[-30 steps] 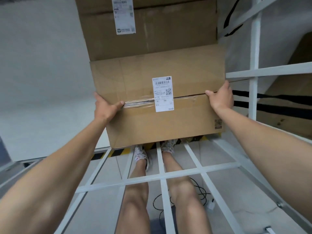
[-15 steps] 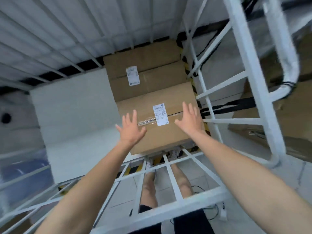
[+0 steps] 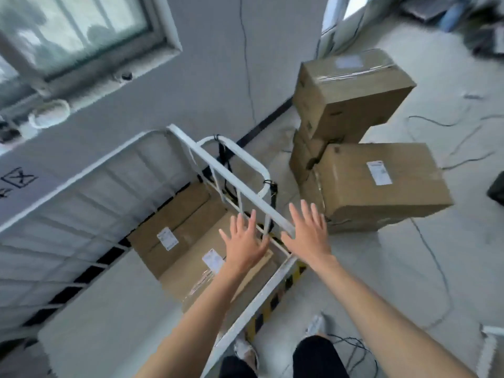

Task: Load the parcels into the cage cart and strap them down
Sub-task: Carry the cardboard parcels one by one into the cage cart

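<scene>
Both grips are empty. The left hand [image 3: 246, 245] and the right hand [image 3: 309, 236] are spread flat with fingers fanned, palms down, holding nothing. They hover side by side at the near right corner of the cage cart [image 3: 231, 173], the left over the nearest loaded parcel [image 3: 207, 276], the right just past the cart's white side rail.

The parcels yet to be loaded lie to the right and ahead of the hands, outside the cart on the floor [image 3: 409, 268]. The right hand is the nearer one to them. The closest, a labelled floor parcel [image 3: 381, 181], sits just beyond the right fingertips, its long axis running roughly left to right across the view. Reaching it probably calls for a turn to the right.

By count, two parcels sit in the cart, the nearest one and a rear parcel [image 3: 169, 222] behind it. At least three are stacked on the floor, including a top parcel [image 3: 351, 85] perched high and skewed; the pile hides any more. Black straps [image 3: 225, 159] hang from the cart's end frame, unused.
</scene>
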`<control>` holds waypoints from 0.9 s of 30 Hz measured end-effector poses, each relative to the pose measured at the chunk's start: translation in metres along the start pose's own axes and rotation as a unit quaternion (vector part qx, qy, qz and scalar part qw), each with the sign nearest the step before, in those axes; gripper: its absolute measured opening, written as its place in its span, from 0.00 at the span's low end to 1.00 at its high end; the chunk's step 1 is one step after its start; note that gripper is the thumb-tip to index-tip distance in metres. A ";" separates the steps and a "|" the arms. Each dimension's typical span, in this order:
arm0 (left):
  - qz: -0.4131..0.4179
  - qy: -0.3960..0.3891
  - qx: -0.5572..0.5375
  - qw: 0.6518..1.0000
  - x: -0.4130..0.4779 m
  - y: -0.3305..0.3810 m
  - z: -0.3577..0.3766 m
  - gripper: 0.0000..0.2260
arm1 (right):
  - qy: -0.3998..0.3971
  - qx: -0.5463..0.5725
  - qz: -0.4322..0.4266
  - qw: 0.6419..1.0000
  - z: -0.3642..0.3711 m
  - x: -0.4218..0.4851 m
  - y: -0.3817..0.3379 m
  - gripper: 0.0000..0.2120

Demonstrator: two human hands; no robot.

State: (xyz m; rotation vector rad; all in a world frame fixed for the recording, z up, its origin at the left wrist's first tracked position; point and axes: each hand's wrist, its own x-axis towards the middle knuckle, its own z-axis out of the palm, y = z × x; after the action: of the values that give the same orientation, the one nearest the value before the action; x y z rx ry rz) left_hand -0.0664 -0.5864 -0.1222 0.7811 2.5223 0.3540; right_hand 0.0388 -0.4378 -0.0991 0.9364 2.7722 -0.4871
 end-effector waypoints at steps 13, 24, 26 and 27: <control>0.179 -0.069 0.018 0.981 0.024 0.339 0.092 0.33 | 0.099 0.166 0.254 0.948 -0.094 -0.057 0.301 0.39; 0.122 -0.117 0.017 0.986 0.123 0.412 0.162 0.35 | 0.042 0.183 0.260 0.947 -0.084 0.030 0.408 0.41; 0.112 -0.123 0.010 0.986 0.157 0.427 0.176 0.35 | 0.025 0.174 0.255 0.951 -0.077 0.059 0.423 0.41; 0.106 -0.131 0.008 0.986 0.173 0.434 0.184 0.35 | 0.014 0.172 0.256 0.951 -0.074 0.073 0.431 0.41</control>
State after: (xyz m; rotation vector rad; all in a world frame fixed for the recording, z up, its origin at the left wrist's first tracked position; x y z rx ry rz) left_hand 0.1024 -0.1169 -0.1804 1.0352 2.2066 0.2815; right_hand 0.2413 -0.0477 -0.1573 1.6810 2.3572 -0.8754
